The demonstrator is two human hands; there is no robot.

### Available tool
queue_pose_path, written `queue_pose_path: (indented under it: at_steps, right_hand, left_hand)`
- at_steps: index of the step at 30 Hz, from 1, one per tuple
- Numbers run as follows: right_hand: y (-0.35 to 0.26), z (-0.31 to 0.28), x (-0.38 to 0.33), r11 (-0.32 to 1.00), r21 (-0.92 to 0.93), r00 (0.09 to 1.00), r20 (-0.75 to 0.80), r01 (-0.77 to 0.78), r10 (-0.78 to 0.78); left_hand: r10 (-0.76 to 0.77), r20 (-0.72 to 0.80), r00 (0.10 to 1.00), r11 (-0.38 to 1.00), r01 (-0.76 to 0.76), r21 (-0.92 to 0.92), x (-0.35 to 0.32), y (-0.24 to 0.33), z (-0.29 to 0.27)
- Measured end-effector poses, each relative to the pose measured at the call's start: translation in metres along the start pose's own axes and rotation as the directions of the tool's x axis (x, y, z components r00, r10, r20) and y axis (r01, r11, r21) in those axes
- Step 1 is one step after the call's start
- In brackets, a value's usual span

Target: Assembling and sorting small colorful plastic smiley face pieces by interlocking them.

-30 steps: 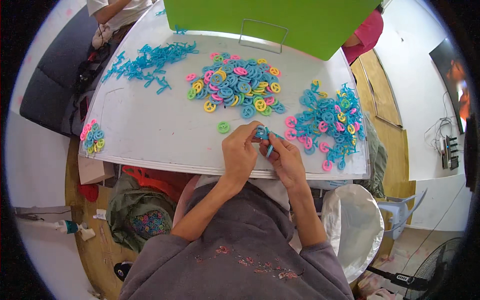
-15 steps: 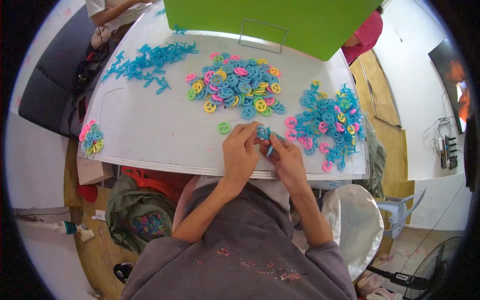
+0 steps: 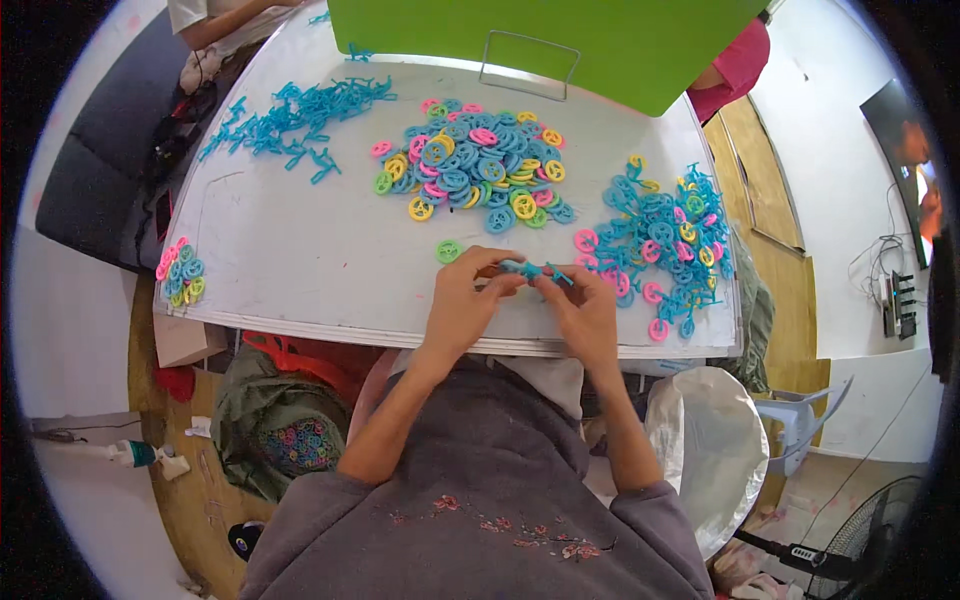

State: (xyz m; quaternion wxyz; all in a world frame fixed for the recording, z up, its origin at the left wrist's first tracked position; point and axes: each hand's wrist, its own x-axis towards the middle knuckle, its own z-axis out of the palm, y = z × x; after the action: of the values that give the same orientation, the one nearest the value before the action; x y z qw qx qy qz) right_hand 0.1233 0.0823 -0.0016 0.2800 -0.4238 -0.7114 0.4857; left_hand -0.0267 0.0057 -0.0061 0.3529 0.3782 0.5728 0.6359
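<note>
My left hand (image 3: 463, 296) and my right hand (image 3: 582, 305) meet near the front edge of a white table (image 3: 310, 270). Together they pinch a small blue plastic piece (image 3: 530, 270) between their fingertips. A single green ring (image 3: 448, 251) lies just left of my left hand. A pile of blue, pink, yellow and green rings (image 3: 478, 172) sits further back in the middle. To the right of my right hand lies a heap of joined blue pieces with coloured rings (image 3: 660, 240).
Loose blue stick pieces (image 3: 290, 115) are scattered at the far left. A small cluster of rings (image 3: 180, 272) rests at the left edge. A green board (image 3: 560, 40) stands at the back. Another person's arm (image 3: 215, 15) shows top left. A white bag (image 3: 705, 455) hangs below the table.
Both hands stay in the same spot at the table's front edge; the fingers shift slightly around the blue piece. The piles have not moved.
</note>
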Motion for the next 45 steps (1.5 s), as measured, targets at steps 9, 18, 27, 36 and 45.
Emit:
queue_pose_path:
  at_steps: [9, 18, 27, 36, 45]
  right_hand:
    - [-0.003, -0.031, 0.006, 0.96, 0.278, 0.973, 0.227, -0.024, -0.042]
    - [0.004, -0.046, 0.0, 0.99, -0.134, 0.962, -0.262, 0.046, -0.08]
    - [0.023, -0.073, 0.004, 0.9, -0.435, 0.848, -0.469, 0.02, -0.246]
    - [0.008, -0.043, -0.009, 0.835, -0.381, 0.714, -0.443, 0.398, -0.542]
    - [-0.051, 0.007, -0.018, 0.799, -0.308, 0.788, -0.194, 0.516, -0.584]
  left_hand:
    - [-0.088, -0.025, 0.996, 0.996, 0.089, 0.018, 0.004, 0.0, 0.01]
    - [0.061, -0.089, 0.994, 0.975, -0.04, 0.22, 0.003, 0.015, 0.006]
    - [0.603, -0.253, 0.757, 0.421, -0.033, 0.906, 0.051, 0.001, -0.116]
    - [0.428, -0.1, 0.898, 0.299, -0.036, 0.953, 0.083, 0.005, -0.197]
    - [-0.011, 0.041, 0.999, 0.991, 0.005, 0.136, -0.017, 0.047, -0.03]
